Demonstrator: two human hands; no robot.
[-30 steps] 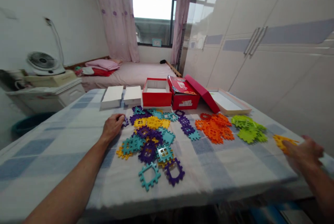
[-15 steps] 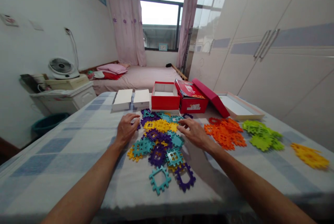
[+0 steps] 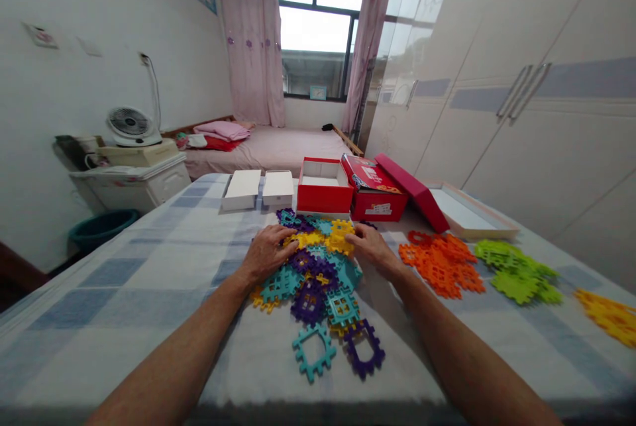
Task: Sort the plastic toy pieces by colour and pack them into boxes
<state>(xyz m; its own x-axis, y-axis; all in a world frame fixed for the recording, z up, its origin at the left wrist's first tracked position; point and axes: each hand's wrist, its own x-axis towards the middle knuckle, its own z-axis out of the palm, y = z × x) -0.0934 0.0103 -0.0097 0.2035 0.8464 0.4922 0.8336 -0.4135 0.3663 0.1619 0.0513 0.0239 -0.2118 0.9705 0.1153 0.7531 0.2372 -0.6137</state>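
A heap of toothed plastic building pieces in purple (image 3: 309,300), teal (image 3: 342,307) and yellow lies on the table in front of me. At the heap's far left side my left hand (image 3: 268,254) is closed on the end of a yellow building piece (image 3: 311,239). On the opposite side, my right hand (image 3: 373,247) grips more yellow building pieces (image 3: 341,236), which stand tilted up above the heap. Its fingertips are partly hidden behind them. A teal frame piece (image 3: 314,352) and a purple frame piece (image 3: 365,348) lie nearest me.
Orange pieces (image 3: 442,264), green pieces (image 3: 521,271) and yellow-orange pieces (image 3: 609,317) form separate piles to the right. Behind the heap stand two white boxes (image 3: 278,187), an open red box (image 3: 324,199), a red carton (image 3: 380,204), a leaning red lid (image 3: 417,197) and a shallow tray (image 3: 497,232).
Both hands have closed in on the yellow pieces. The right-hand yellow pieces are now lifted and tilted up. The whole view has shifted slightly.
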